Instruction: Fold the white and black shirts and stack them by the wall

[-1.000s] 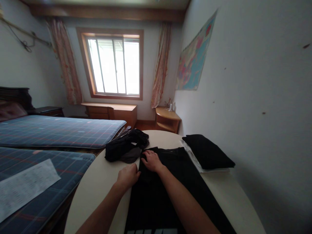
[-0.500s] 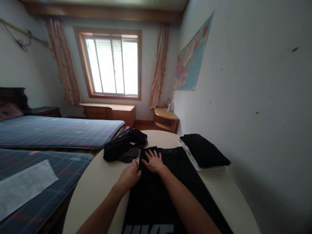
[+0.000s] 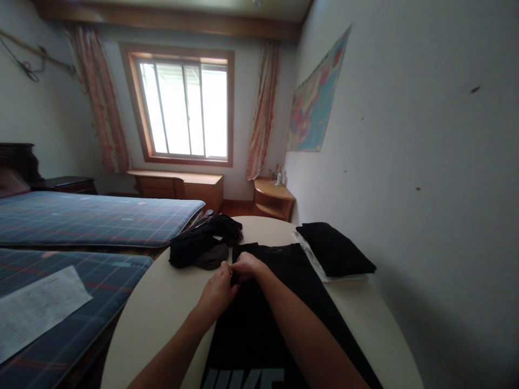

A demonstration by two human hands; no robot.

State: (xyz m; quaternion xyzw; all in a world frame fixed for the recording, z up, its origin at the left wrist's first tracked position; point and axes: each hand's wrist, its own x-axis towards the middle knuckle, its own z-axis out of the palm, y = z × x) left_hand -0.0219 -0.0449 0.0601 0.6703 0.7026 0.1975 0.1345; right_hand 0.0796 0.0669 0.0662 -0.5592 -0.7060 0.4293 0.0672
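A black garment (image 3: 259,324) with large pale lettering at its near end lies flat on the round cream table (image 3: 138,319). At the garment's upper left edge, my left hand (image 3: 219,289) is closed on the black cloth. My right hand (image 3: 247,266) is beside it, its fingers pinched on the same edge. The two hands nearly touch, and the fingertips partly hide the cloth between them.
A crumpled black garment (image 3: 203,243) lies at the table's far left. Folded black cloth (image 3: 334,251) rests on something white at the right. Left of the table are plaid mattresses (image 3: 101,221) and a printed sheet (image 3: 44,308). The wall (image 3: 425,243) stands close on the right.
My right hand was spread flat on the garment; it has moved slightly left to its edge and closed there beside my left hand. The view has shifted slightly.
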